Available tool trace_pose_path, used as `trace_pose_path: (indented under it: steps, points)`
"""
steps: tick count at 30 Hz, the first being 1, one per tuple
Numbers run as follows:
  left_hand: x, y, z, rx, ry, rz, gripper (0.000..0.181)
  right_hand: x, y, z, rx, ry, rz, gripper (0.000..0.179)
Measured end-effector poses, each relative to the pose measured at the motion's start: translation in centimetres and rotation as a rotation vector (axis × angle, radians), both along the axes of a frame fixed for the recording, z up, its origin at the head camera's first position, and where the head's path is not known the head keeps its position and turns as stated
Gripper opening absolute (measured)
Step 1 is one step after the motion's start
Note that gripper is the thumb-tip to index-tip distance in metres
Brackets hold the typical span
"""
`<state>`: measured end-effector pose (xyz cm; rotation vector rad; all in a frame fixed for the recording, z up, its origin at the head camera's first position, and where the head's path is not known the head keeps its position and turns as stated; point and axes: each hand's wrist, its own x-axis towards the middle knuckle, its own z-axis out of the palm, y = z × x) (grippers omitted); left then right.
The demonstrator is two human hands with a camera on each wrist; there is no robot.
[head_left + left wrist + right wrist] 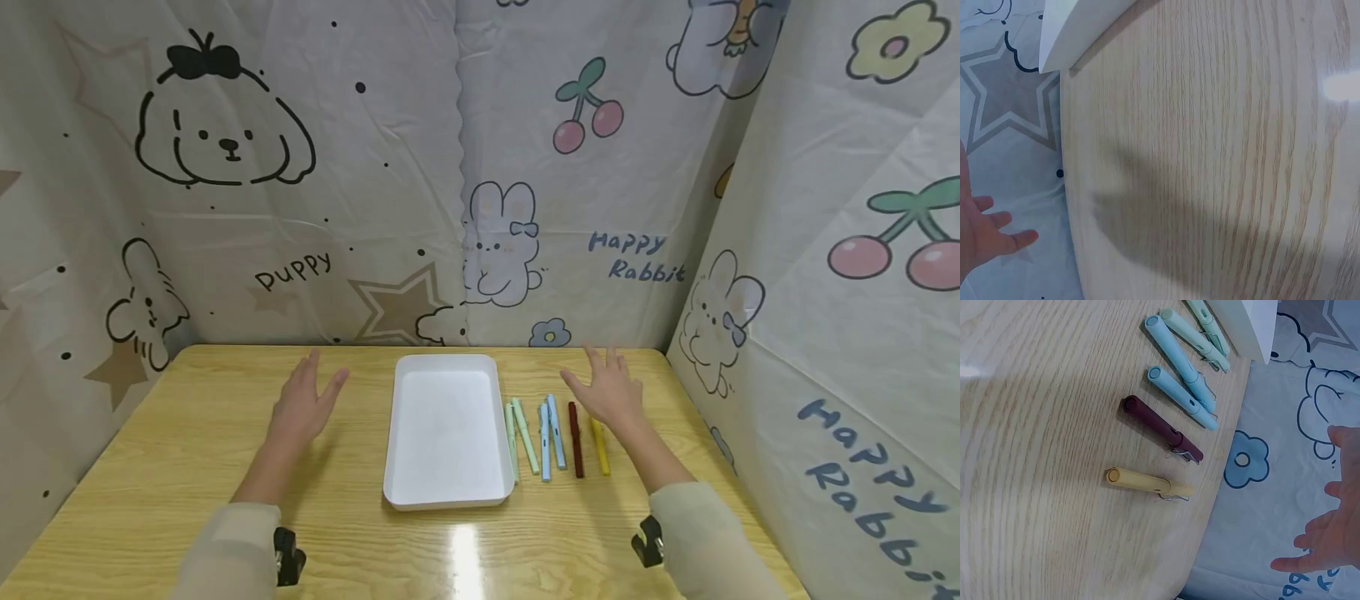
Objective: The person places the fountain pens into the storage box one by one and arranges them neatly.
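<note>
Head view, cylindrical pens, rectangular tray, wood-grained table

Lettering "Puppy": printed on the back cloth, left of centre in the head view. Lettering "Happy Rabbit": two lines, same cloth, right of centre. Identical wording: right-hand cloth, lower right. Right wrist view, lower right: partial lettering, not fully legible.
</note>
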<state>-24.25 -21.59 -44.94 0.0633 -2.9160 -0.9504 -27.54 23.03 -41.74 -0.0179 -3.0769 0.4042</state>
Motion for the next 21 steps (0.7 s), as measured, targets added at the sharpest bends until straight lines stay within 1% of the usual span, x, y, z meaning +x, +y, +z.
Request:
trace_pose_path:
  steps: [7, 11, 15, 21]
  points:
    - [0.0, 0.2, -0.6, 0.202, 0.027, 0.005, 0.083, 0.1, 0.6, -0.7, -0.080, 0.030, -0.018, 0.074]
    - [0.1, 0.6, -1.0, 0.322, 0.016, 0.007, 0.085, 0.3, 1.0, -1.2, -0.129, 0.026, -0.027, 0.073]
    - [0.1, 1.0, -1.3, 0.423, 0.002, 0.011, 0.087, 0.5, 1.4, -1.7, -0.185, 0.015, -0.040, 0.070]
    - [0.1, 1.7, -2.3, 0.530, -0.031, 0.019, 0.087, 0.7, 2.0, -2.4, -0.245, 0.004, -0.072, 0.065]
